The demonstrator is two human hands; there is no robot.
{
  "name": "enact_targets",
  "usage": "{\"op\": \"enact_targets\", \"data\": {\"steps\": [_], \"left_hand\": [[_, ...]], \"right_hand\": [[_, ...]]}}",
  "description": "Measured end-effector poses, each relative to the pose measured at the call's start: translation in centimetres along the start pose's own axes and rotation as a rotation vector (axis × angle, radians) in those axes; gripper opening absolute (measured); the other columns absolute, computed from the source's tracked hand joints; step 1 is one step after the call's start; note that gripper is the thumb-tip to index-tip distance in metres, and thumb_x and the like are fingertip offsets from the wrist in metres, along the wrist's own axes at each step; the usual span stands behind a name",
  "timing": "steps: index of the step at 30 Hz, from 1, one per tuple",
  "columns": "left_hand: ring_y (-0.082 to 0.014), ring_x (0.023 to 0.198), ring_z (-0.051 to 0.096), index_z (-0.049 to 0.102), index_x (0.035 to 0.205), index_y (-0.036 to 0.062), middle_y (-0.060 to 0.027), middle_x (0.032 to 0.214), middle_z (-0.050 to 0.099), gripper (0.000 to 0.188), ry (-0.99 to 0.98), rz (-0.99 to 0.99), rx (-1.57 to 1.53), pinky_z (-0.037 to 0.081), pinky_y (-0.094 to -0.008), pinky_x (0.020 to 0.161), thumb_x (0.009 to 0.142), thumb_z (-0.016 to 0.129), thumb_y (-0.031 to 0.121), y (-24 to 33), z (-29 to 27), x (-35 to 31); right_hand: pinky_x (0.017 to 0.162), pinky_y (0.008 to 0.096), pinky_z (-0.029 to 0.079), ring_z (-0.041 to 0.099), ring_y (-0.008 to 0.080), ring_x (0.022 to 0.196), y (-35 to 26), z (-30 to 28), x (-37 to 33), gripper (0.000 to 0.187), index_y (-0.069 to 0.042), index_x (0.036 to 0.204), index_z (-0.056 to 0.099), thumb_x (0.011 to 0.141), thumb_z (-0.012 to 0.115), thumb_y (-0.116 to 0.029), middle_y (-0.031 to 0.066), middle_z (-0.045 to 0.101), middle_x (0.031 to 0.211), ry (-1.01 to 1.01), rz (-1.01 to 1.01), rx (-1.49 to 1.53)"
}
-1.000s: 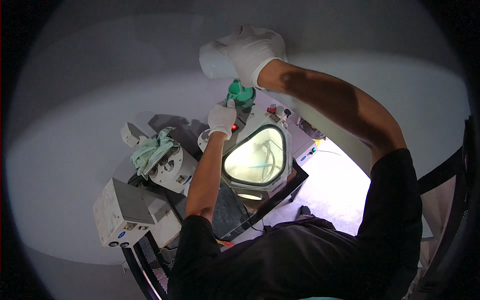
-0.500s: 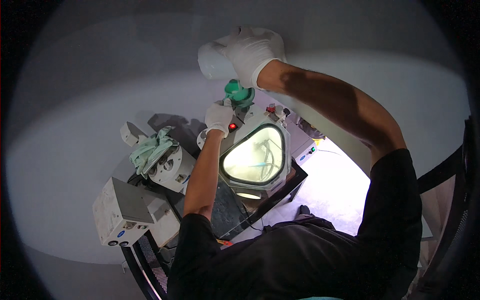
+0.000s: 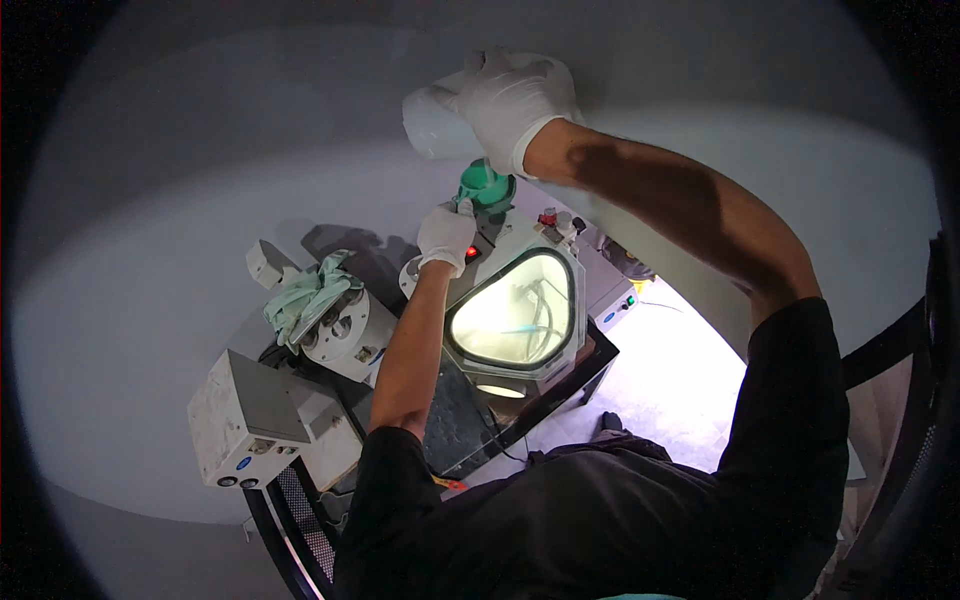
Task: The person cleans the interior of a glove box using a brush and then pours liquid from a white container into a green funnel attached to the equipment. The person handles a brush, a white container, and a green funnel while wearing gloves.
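Observation:
My right hand point(image 3: 515, 105), in a white glove, is closed around a whitish translucent container point(image 3: 437, 125), held tilted on its side high above the machine. The hand hides much of its body. Just below it is a green funnel-like cup point(image 3: 485, 182) at the back of a white machine with a lit, rounded-triangular window point(image 3: 515, 308). My left hand point(image 3: 447, 238), also gloved, is closed at the cup's near edge, its thumb up against it. The grip itself is partly hidden. A glowing red switch point(image 3: 472, 252) lies right beside the left hand.
Left of the machine stands a white round-bodied device point(image 3: 350, 340) with a pale green cloth point(image 3: 312, 298) draped over it. Nearer is a grey box unit point(image 3: 245, 420) with knobs. Red and grey fittings point(image 3: 555, 220) rise at the machine's back right. A dark tabletop point(image 3: 465, 425) lies in front.
The whole view has shifted slightly, so everything sits a little farther right. Both hands keep their hold. The whitish patch seen inside the green cup earlier shows less now.

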State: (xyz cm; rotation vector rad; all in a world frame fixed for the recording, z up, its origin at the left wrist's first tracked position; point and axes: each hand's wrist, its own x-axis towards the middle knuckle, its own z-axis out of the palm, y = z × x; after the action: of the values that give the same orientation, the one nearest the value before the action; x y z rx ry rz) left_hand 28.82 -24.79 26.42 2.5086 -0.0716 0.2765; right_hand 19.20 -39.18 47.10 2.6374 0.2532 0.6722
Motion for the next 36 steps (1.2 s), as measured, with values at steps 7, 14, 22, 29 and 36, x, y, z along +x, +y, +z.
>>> {"op": "enact_targets", "data": {"steps": [7, 14, 22, 29, 36], "left_hand": [[-0.0432, 0.109, 0.066, 0.072, 0.120, 0.0081, -0.0233, 0.111, 0.071, 0.051, 0.025, 0.004, -0.030, 0.052, -0.0494, 0.092, 0.097, 0.054, 0.049, -0.5, 0.4, 0.0], [-0.0443, 0.105, 0.066, 0.074, 0.111, 0.0084, -0.0233, 0.109, 0.071, 0.047, 0.035, -0.025, -0.045, 0.052, -0.0506, 0.089, 0.097, 0.054, 0.048, -0.6, 0.2, -0.1], [-0.0446, 0.105, 0.066, 0.074, 0.109, 0.0058, -0.0241, 0.106, 0.072, 0.049, 0.035, -0.010, 0.017, 0.052, -0.0510, 0.088, 0.098, 0.052, 0.048, 0.3, -0.7, -0.4], [-0.0453, 0.103, 0.066, 0.074, 0.109, 0.0044, -0.0257, 0.103, 0.071, 0.049, 0.040, -0.011, -0.027, 0.052, -0.0509, 0.087, 0.098, 0.053, 0.047, 0.2, -0.2, 0.2], [-0.0457, 0.102, 0.066, 0.073, 0.110, 0.0056, -0.0251, 0.103, 0.071, 0.048, 0.062, 0.010, -0.039, 0.052, -0.0512, 0.086, 0.098, 0.052, 0.047, 0.3, -0.7, -1.4]], "right_hand": [[0.092, 0.0632, 0.051, 0.046, 0.0396, 0.132, -0.5, 0.9, 0.4, 0.111, -0.034, 0.154, 0.036, 0.058, 0.091, -0.022, 0.0189, 0.050, 0.139, 0.085, 0.040, -0.026], [0.093, 0.0634, 0.050, 0.046, 0.0388, 0.133, 0.0, 1.3, 0.5, 0.108, -0.035, 0.154, 0.036, 0.061, 0.088, -0.018, 0.0199, 0.048, 0.140, 0.088, 0.049, 0.057], [0.092, 0.0624, 0.050, 0.048, 0.0368, 0.131, -0.2, 1.3, 0.3, 0.107, -0.035, 0.153, 0.037, 0.060, 0.088, -0.019, 0.0193, 0.051, 0.137, 0.132, 0.037, 0.071], [0.091, 0.0634, 0.051, 0.048, 0.0374, 0.130, -0.4, 1.6, 0.3, 0.105, -0.034, 0.153, 0.037, 0.062, 0.088, -0.022, 0.0191, 0.051, 0.136, 0.140, 0.037, 0.052], [0.090, 0.0673, 0.051, 0.049, 0.0394, 0.127, -0.5, 1.1, 0.5, 0.105, -0.032, 0.152, 0.038, 0.060, 0.088, -0.021, 0.0195, 0.052, 0.135, 0.080, -0.008, 0.067]]}}
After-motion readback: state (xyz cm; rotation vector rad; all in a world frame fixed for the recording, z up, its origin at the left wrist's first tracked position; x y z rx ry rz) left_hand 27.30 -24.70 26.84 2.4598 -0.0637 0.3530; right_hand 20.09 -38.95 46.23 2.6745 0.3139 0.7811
